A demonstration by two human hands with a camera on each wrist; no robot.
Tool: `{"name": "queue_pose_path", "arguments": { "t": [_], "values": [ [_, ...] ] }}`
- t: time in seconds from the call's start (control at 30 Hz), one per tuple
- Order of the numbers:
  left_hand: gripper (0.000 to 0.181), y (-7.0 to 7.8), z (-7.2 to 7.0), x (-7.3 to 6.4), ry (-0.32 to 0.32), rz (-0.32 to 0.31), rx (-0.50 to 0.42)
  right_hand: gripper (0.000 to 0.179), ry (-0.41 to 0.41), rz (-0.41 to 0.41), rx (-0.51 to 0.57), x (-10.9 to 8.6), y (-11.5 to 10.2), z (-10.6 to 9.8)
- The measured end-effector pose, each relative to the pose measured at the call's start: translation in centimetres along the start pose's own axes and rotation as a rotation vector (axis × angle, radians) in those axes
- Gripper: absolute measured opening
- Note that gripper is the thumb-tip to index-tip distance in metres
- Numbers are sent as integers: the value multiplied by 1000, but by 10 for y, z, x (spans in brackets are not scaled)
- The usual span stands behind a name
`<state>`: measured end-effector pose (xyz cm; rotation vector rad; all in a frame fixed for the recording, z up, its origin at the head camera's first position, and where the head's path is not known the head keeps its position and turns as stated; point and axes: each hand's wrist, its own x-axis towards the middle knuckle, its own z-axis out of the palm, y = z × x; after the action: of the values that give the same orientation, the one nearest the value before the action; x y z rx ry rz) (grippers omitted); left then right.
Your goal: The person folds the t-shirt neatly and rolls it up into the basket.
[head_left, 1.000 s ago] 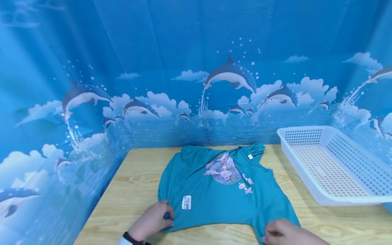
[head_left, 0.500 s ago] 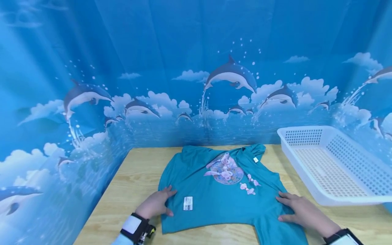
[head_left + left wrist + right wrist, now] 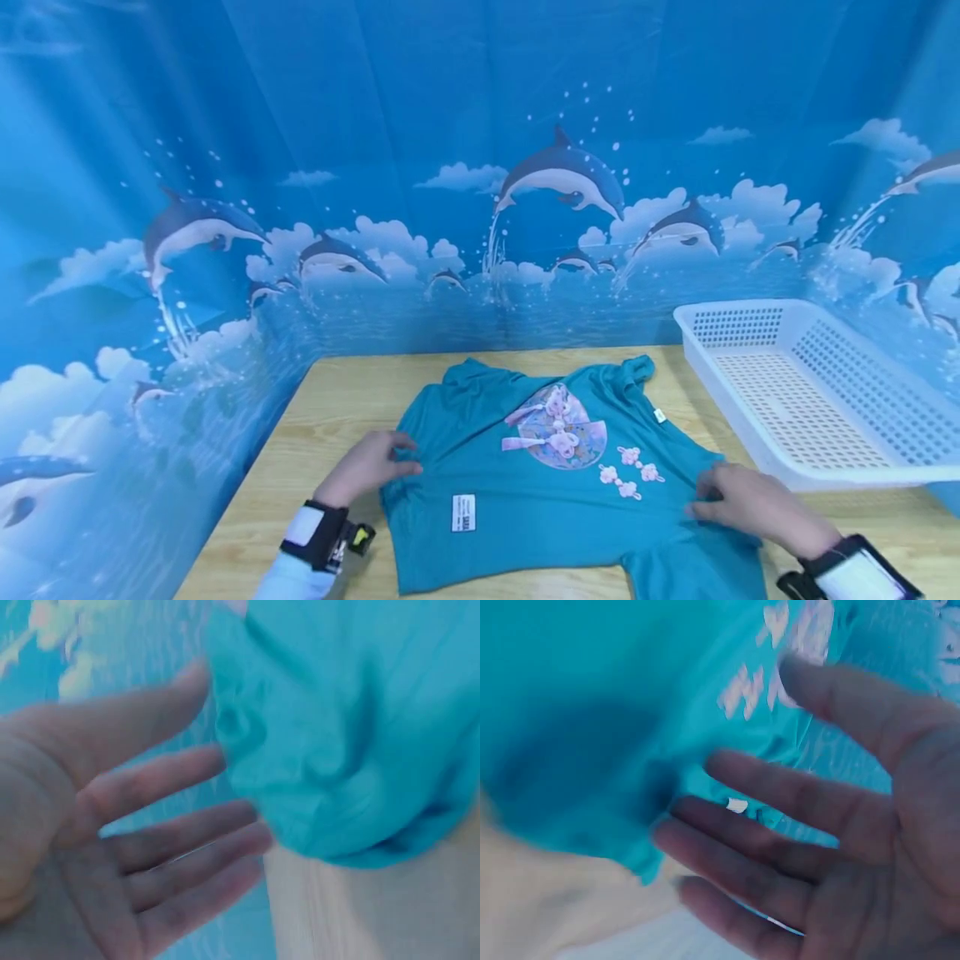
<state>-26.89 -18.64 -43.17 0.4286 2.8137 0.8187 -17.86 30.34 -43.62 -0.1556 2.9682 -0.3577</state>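
Two bare hands, one at each side of a teal shirt point(image 3: 540, 537) spread on a pale wood-grain table point(image 3: 300, 471).

Left hand point(image 3: 367, 468): at the shirt's left edge. Grip apart; left wrist view has the fingers extended, thumb well away from them, nothing clamped. Fingertips come right up to a rumpled, rounded fold of cloth; contact cannot be told, view blurred.

Right hand point(image 3: 761, 504): over the shirt's right side. Grip apart too, fingers long and spread, thumb standing off; cloth lies beyond the fingertips. Touching or just above, cannot tell.

Shirt: face up, mostly flat, creases running from the far left part toward the middle. Near right portion runs out of the head view at the bottom. Round patterned patch point(image 3: 588, 442) on the front, pink knotted trim point(image 3: 558, 423) across it; a cluster of small pink flowers point(image 3: 628, 490) to the right of that. White printed label point(image 3: 463, 512) on the lower left; small white tag point(image 3: 659, 415) at the right far edge.

Both wrists wear dark bands, left band point(image 3: 315, 533) and right band point(image 3: 843, 575).

White perforated basket point(image 3: 795, 477) to the right, near the shirt. Blue backdrop point(image 3: 435, 92) behind, printed with leaping dolphins and clouds.
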Motion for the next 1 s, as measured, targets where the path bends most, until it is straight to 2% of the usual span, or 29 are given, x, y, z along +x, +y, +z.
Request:
{"name": "queue_pose_path", "arguments": {
  "t": [0.1,0.2,0.3,0.37,0.47,0.53,0.63,0.73,0.83,0.9,1.0],
  "values": [
    [40,-8,-14,29,133,-44,-42,37,36,22,53,33,-4,-14],
    [45,-12,-17,52,192,-126,-88,50,83,36,79,65,-2,-17],
    [51,-14,-8,67,192,-203,-120,53,100,58,85,88,2,-11],
    [55,-14,2,73,173,-248,-130,48,96,75,91,99,6,-4],
    [58,-14,16,76,143,-282,-114,36,75,66,126,109,7,7],
    [55,-14,22,78,129,-267,-112,32,65,55,152,111,5,10],
    [51,-14,20,80,136,-223,-157,31,95,57,163,109,3,8],
    [51,-15,8,76,163,-213,-277,27,181,80,117,99,3,-1],
    [49,-19,-6,68,197,-231,-310,21,213,120,53,87,3,-11],
    [44,-23,-11,62,187,-240,-273,21,167,152,9,80,2,-17],
    [36,-26,-13,54,120,-243,-165,18,-3,216,-24,72,-4,-20]
  ]
}}
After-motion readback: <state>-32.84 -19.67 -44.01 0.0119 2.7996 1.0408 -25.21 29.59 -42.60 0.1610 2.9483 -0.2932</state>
